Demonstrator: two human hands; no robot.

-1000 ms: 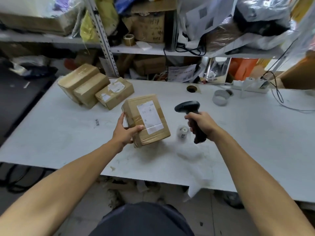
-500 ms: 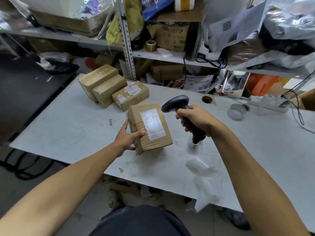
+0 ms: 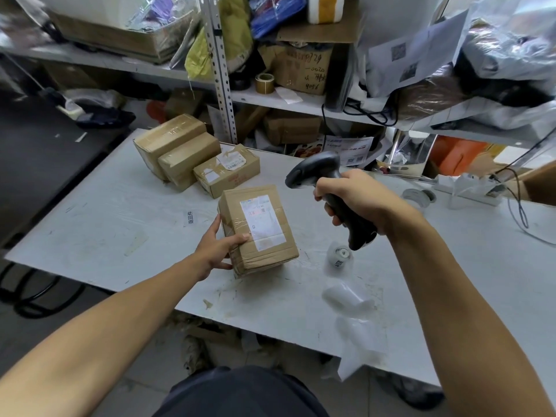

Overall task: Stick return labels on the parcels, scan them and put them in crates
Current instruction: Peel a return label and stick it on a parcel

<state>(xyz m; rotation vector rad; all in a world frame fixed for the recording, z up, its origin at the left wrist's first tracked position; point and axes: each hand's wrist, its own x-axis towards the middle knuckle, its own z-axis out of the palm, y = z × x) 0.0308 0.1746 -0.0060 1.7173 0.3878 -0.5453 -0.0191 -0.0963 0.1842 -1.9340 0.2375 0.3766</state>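
The left hand [image 3: 218, 246] holds a brown parcel [image 3: 258, 230] near the middle of the bench [image 3: 105, 218], with the thumb on top and the fingers round its left side. The parcel is tipped up, and only its low edge seems to touch the bench. A white label [image 3: 262, 221] is stuck on its top face, with a faint red glow across the label's upper part. The right hand [image 3: 358, 200] is wrapped tight round the handle of a black scanner [image 3: 319, 176], held in the air just right of the parcel, with its head pointing down at the label. Three more brown parcels [image 3: 195, 159] lie side by side, touching, near the far left corner of the bench. The one nearest the held parcel has white stickers on top. A small roll of labels [image 3: 339, 255] lies on the bench just under the scanner's handle. White backing paper [image 3: 358, 332] trails from there over the near edge. A little sticker [image 3: 190, 217] with writing lies flat on the bench, left of the held parcel. Behind the far edge, metal shelves [image 3: 222, 85] are stuffed with cardboard boxes, plastic bags and papers. What is inside those boxes cannot be seen.
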